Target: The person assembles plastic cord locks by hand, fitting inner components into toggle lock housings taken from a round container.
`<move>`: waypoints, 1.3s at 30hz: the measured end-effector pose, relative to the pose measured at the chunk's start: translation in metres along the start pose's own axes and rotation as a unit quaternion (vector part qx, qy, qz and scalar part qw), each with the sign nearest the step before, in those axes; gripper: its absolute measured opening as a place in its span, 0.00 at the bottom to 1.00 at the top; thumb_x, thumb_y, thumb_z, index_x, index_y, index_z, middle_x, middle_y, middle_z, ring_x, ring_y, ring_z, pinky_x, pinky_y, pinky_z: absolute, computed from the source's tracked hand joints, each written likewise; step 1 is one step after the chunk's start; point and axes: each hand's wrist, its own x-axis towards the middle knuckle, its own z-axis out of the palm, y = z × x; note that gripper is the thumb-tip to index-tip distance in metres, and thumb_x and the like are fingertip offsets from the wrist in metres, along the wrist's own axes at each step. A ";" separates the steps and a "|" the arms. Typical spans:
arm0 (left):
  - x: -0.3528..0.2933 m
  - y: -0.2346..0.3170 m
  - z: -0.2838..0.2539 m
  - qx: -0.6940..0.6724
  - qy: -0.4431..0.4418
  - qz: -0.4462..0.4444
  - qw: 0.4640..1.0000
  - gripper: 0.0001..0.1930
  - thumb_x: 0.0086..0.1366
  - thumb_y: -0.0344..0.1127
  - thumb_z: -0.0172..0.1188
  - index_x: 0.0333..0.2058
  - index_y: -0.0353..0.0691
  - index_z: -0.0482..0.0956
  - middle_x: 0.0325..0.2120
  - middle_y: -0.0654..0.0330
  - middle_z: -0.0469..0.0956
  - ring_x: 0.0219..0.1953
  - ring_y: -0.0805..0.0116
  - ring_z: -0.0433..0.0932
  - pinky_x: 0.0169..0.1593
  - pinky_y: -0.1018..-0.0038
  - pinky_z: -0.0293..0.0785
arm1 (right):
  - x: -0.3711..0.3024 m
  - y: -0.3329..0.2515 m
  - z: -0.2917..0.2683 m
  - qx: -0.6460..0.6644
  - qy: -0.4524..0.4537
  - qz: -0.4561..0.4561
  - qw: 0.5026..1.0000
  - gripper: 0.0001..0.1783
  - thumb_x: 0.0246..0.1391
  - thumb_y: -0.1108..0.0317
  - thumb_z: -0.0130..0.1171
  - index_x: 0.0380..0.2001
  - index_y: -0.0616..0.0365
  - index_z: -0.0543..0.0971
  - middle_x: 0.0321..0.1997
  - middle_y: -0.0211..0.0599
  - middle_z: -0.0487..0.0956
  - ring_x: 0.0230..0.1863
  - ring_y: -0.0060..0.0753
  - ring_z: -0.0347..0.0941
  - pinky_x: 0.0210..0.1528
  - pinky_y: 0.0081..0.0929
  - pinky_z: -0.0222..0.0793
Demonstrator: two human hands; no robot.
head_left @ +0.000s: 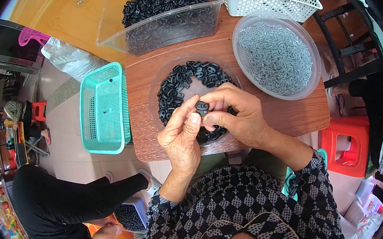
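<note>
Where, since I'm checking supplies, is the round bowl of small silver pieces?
In the head view, the bowl sits on the right of the table, just in front of the white basket and beyond the right hand.

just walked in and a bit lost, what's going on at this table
A person's left hand and right hand together pinch a small black piece over a round tray of similar black pieces. On the wooden table, beyond the tray, a clear bin holds more black pieces, and a bowl to the right holds many short silvery pins.
</note>
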 end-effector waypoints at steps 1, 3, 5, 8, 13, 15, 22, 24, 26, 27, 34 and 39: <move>0.000 0.000 0.000 -0.003 -0.003 -0.002 1.000 0.17 0.61 0.28 0.59 0.47 0.27 0.74 0.36 0.57 0.76 0.29 0.72 0.75 0.31 0.79 0.76 | 0.000 -0.001 0.000 -0.002 -0.001 0.003 1.000 0.17 0.39 0.80 0.64 0.38 0.61 0.78 0.29 0.31 0.72 0.27 0.19 0.68 0.28 0.17 0.66; -0.001 -0.001 0.000 0.002 -0.001 0.013 1.000 0.17 0.61 0.28 0.59 0.47 0.27 0.74 0.37 0.57 0.76 0.29 0.72 0.75 0.31 0.78 0.76 | -0.001 0.000 0.001 0.004 0.001 0.000 1.000 0.18 0.39 0.80 0.64 0.38 0.61 0.78 0.29 0.31 0.71 0.27 0.19 0.68 0.28 0.17 0.67; -0.002 -0.002 0.001 0.008 0.000 0.027 1.000 0.17 0.61 0.29 0.60 0.47 0.27 0.74 0.37 0.56 0.76 0.29 0.71 0.75 0.31 0.78 0.76 | -0.002 0.000 0.002 0.010 0.004 -0.002 1.000 0.18 0.39 0.81 0.63 0.38 0.61 0.78 0.29 0.31 0.71 0.27 0.19 0.68 0.28 0.17 0.67; -0.006 -0.003 0.001 -0.014 0.006 0.023 1.000 0.16 0.59 0.28 0.61 0.45 0.27 0.75 0.42 0.52 0.77 0.40 0.71 0.76 0.44 0.75 0.74 | -0.004 0.000 0.005 0.000 0.012 -0.019 1.000 0.18 0.39 0.81 0.63 0.39 0.61 0.77 0.29 0.32 0.72 0.28 0.22 0.69 0.29 0.19 0.67; -0.008 -0.010 0.001 0.023 0.034 0.085 0.996 0.15 0.59 0.30 0.63 0.43 0.29 0.75 0.42 0.54 0.77 0.44 0.70 0.74 0.50 0.73 0.70 | -0.003 0.000 0.005 -0.034 0.016 -0.105 0.994 0.17 0.43 0.81 0.61 0.41 0.65 0.77 0.31 0.34 0.75 0.29 0.22 0.68 0.32 0.20 0.65; -0.011 -0.012 0.002 0.031 0.038 0.100 0.994 0.15 0.59 0.30 0.63 0.43 0.29 0.75 0.42 0.54 0.77 0.44 0.70 0.74 0.51 0.74 0.69 | -0.003 0.000 0.006 -0.043 0.024 -0.128 0.991 0.17 0.43 0.81 0.61 0.40 0.66 0.77 0.31 0.35 0.75 0.29 0.24 0.68 0.31 0.21 0.66; -0.017 -0.023 0.004 0.062 0.069 0.165 0.982 0.14 0.60 0.32 0.63 0.41 0.29 0.75 0.39 0.56 0.76 0.41 0.73 0.72 0.48 0.76 0.68 | -0.006 0.003 0.014 -0.092 0.054 -0.194 0.975 0.14 0.43 0.80 0.59 0.38 0.67 0.76 0.31 0.41 0.76 0.27 0.32 0.69 0.29 0.25 0.66; -0.018 -0.024 0.009 0.067 0.070 0.173 0.980 0.14 0.60 0.32 0.62 0.41 0.29 0.75 0.38 0.57 0.76 0.40 0.74 0.72 0.47 0.77 0.68 | -0.008 0.003 0.016 -0.099 0.063 -0.198 0.973 0.14 0.44 0.79 0.59 0.38 0.67 0.75 0.30 0.41 0.76 0.27 0.33 0.69 0.29 0.26 0.66; -0.018 -0.025 0.009 0.073 0.073 0.180 0.978 0.14 0.60 0.32 0.62 0.41 0.30 0.74 0.37 0.58 0.75 0.39 0.74 0.71 0.46 0.78 0.68 | -0.009 0.006 0.017 -0.105 0.071 -0.202 0.971 0.13 0.44 0.79 0.58 0.37 0.67 0.75 0.30 0.42 0.75 0.27 0.34 0.69 0.28 0.27 0.66; -0.017 -0.028 0.007 0.076 0.067 0.192 0.976 0.14 0.60 0.32 0.62 0.41 0.30 0.74 0.37 0.59 0.74 0.38 0.75 0.71 0.45 0.78 0.68 | -0.009 0.008 0.018 -0.112 0.070 -0.217 0.967 0.13 0.45 0.79 0.58 0.37 0.67 0.75 0.30 0.43 0.75 0.27 0.36 0.69 0.28 0.28 0.66; -0.044 -0.017 -0.019 0.165 0.093 0.161 0.969 0.10 0.63 0.28 0.58 0.42 0.29 0.75 0.37 0.60 0.73 0.38 0.76 0.71 0.44 0.79 0.69 | -0.024 0.010 0.044 -0.077 0.036 -0.171 0.982 0.11 0.44 0.76 0.57 0.34 0.66 0.73 0.28 0.44 0.72 0.29 0.46 0.68 0.30 0.38 0.65; -0.033 0.011 -0.040 0.195 0.028 0.005 0.980 0.16 0.65 0.32 0.55 0.47 0.25 0.72 0.30 0.53 0.77 0.28 0.69 0.76 0.32 0.75 0.74 | -0.020 0.013 0.030 -0.003 -0.020 0.017 1.000 0.09 0.45 0.75 0.59 0.33 0.62 0.76 0.28 0.39 0.73 0.30 0.34 0.71 0.33 0.29 0.67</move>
